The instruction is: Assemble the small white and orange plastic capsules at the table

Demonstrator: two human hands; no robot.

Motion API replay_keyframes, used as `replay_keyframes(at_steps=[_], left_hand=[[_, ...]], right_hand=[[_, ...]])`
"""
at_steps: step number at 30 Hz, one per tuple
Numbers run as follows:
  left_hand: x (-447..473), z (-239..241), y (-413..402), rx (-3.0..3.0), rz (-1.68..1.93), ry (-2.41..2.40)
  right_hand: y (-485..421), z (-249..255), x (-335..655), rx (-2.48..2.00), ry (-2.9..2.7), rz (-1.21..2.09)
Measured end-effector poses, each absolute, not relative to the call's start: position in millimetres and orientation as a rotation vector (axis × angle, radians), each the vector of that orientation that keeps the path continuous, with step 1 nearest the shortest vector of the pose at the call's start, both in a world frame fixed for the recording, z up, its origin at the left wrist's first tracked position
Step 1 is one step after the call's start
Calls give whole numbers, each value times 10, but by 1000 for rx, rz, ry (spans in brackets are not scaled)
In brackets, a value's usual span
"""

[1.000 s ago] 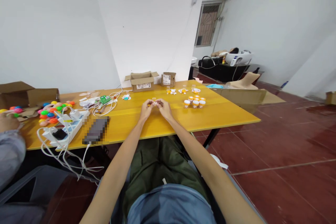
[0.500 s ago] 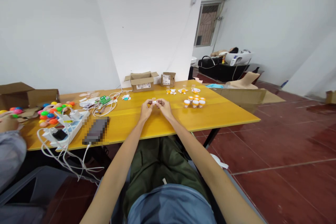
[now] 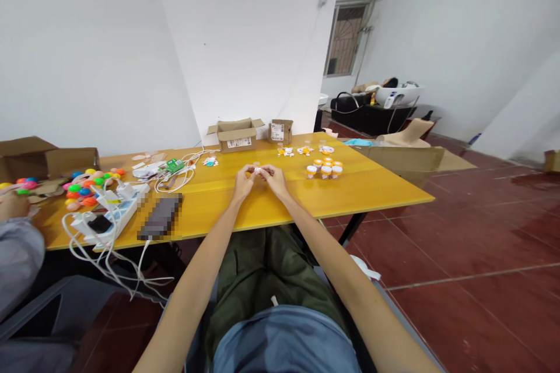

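My left hand (image 3: pixel 244 182) and my right hand (image 3: pixel 273 178) meet over the middle of the yellow table (image 3: pixel 271 210). Between their fingertips they both hold a small white piece (image 3: pixel 257 169) with dark marks; its kind is too small to make out. Fingers of both hands are closed around its sides and partly cover it. To the right of my right hand stands a group of small clear cups with orange-and-white lids (image 3: pixel 326 170). Behind the hands lie small orange and white parts (image 3: pixel 286 152), with more orange and white parts (image 3: pixel 305 151) beside them.
Two cardboard boxes, an open one (image 3: pixel 236 137) and a smaller one (image 3: pixel 280 132), stand against the wall. On the left are a phone (image 3: pixel 161 218), a power strip (image 3: pixel 126 210) with tangled cables and colourful balls (image 3: pixel 83 191). Another person's sleeve (image 3: pixel 20 253) shows at far left.
The white piece between my fingertips looks slightly turned. Both hands stay in nearly the same place, and the things on the table have not moved.
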State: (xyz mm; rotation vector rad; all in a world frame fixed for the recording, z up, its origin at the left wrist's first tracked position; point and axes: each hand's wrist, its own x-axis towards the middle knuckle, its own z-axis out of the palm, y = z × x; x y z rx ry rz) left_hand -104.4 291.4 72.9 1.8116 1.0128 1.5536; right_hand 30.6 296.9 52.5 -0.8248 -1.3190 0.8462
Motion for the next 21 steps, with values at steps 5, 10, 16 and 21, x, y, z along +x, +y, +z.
replay_keyframes(at_steps=[5,10,16,21], left_hand=[[-1045,745,2897,1797,1534,1024],[-1041,754,2890,1765,1536,1033],[-1045,735,2914,1752,1539,1035],[-1050,707,2932,1731,1526,1038]], right_hand=[[2959,532,316,-831,-1314,901],[2948,543,310,-830,-1312,902],[2936,552,297,-837,-1303,884],[2945,528,294,-859,-1310,879]])
